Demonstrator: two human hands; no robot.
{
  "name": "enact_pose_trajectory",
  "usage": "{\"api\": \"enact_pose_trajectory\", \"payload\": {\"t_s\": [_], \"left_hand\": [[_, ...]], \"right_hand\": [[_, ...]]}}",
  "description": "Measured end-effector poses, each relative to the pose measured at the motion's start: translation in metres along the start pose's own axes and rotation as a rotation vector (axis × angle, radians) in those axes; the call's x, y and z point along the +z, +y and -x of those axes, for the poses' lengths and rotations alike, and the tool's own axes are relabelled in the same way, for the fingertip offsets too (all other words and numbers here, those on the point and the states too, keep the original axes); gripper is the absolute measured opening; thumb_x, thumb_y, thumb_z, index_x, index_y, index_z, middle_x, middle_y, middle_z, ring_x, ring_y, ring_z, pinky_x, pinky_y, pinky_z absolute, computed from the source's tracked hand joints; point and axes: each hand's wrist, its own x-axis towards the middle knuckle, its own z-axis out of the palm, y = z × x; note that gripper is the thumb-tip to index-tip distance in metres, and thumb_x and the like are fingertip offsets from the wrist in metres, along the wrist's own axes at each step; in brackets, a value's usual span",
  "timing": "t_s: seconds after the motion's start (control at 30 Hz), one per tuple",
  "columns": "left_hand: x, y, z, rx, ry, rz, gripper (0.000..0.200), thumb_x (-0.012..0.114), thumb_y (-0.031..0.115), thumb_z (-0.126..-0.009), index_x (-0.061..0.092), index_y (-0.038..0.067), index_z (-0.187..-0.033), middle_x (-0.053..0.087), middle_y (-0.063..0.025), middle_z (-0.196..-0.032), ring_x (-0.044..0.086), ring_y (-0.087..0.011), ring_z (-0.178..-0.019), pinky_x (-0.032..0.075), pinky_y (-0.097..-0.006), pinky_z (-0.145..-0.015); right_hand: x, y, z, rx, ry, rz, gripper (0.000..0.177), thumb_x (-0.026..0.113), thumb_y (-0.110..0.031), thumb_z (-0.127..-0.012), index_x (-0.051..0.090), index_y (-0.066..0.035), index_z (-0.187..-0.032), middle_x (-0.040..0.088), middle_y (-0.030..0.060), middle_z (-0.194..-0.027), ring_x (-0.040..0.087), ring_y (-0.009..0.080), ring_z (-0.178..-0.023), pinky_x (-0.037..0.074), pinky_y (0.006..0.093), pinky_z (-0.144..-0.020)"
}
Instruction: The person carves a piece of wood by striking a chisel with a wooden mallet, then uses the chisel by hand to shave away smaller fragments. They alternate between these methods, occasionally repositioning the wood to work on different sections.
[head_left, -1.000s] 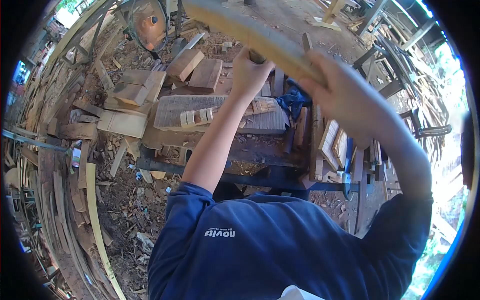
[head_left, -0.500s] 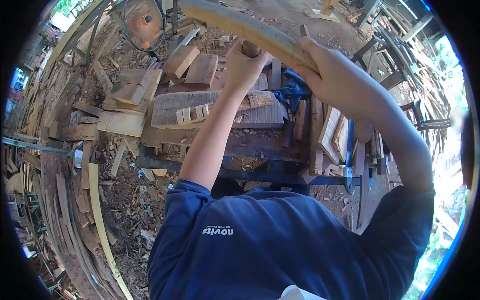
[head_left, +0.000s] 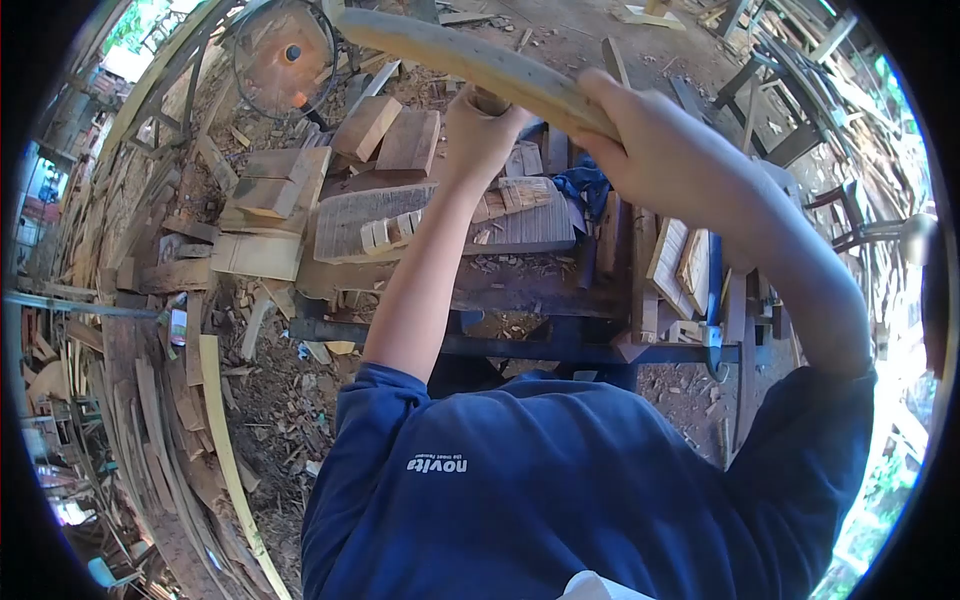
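My right hand (head_left: 640,140) is closed round the near end of a long, slightly curved wooden board (head_left: 450,55), raised over the workbench. The board slants up to the left, with small dark marks along its face. Below its middle, my left hand (head_left: 482,130) is closed round a brown wooden piece with a round end (head_left: 490,101); most of that piece is hidden by the fingers and the board. Underneath, a thick grey plank (head_left: 345,225) lies on the bench, bearing a row of notched wooden pieces (head_left: 515,198).
Wooden blocks (head_left: 407,140) lie at the bench's far left, near a round fan (head_left: 290,53). A blue cloth (head_left: 583,185) is bunched right of the plank. A blue metal bar clamp (head_left: 714,290) stands at the right. Long wood strips (head_left: 225,430) and chips cover the ground at left.
The board and my right hand have shifted slightly left, the board's far end dipping a little. Both hands keep their hold. The whole view has turned slightly.
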Motion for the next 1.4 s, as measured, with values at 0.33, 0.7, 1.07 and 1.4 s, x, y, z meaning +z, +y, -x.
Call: {"api": "enact_pose_trajectory", "payload": {"t_s": [0.33,0.7,1.07,1.4], "left_hand": [[-0.003,-0.008,-0.001,-0.088,0.015,-0.145,0.015,0.075,0.013,-0.084,0.062,0.004,-0.083,0.061,0.0013,-0.073,0.054,-0.0067,-0.066,0.046,-0.0263,-0.064],[-0.003,-0.007,0.026,0.055,-0.061,-0.173,0.013,0.071,0.002,-0.084,0.058,0.006,-0.082,0.062,-0.0011,-0.076,0.057,-0.0063,-0.07,0.047,-0.0251,-0.065],[-0.024,-0.035,0.109,0.494,-0.062,-0.047,0.02,0.061,-0.005,-0.081,0.044,0.007,-0.08,0.057,-0.0063,-0.067,0.056,-0.0165,-0.057,0.045,-0.029,-0.054],[-0.043,-0.036,0.131,0.483,0.162,0.111,0.016,0.052,0.003,-0.091,0.041,0.008,-0.081,0.05,-0.0049,-0.067,0.051,-0.0174,-0.062,0.048,-0.0356,-0.063]], "right_hand": [[0.009,0.023,-0.005,-0.06,0.351,-0.096,0.03,0.053,-0.02,-0.099,0.049,-0.001,-0.121,0.066,0.0223,-0.077,0.067,0.0356,-0.069,0.052,0.0449,-0.064],[0.042,0.028,0.036,0.043,0.137,-0.386,0.027,0.057,-0.017,-0.098,0.045,-0.003,-0.118,0.061,0.0209,-0.075,0.064,0.0376,-0.064,0.049,0.0429,-0.06],[0.16,0.052,0.126,0.589,-0.055,-0.658,0.024,0.055,-0.02,-0.099,0.04,-0.006,-0.111,0.062,0.0237,-0.078,0.064,0.0371,-0.068,0.05,0.046,-0.059],[0.236,0.047,0.149,0.536,-0.048,-0.432,0.029,0.054,-0.018,-0.097,0.036,-0.003,-0.111,0.063,0.0341,-0.077,0.063,0.0526,-0.074,0.05,0.0601,-0.063]]}}
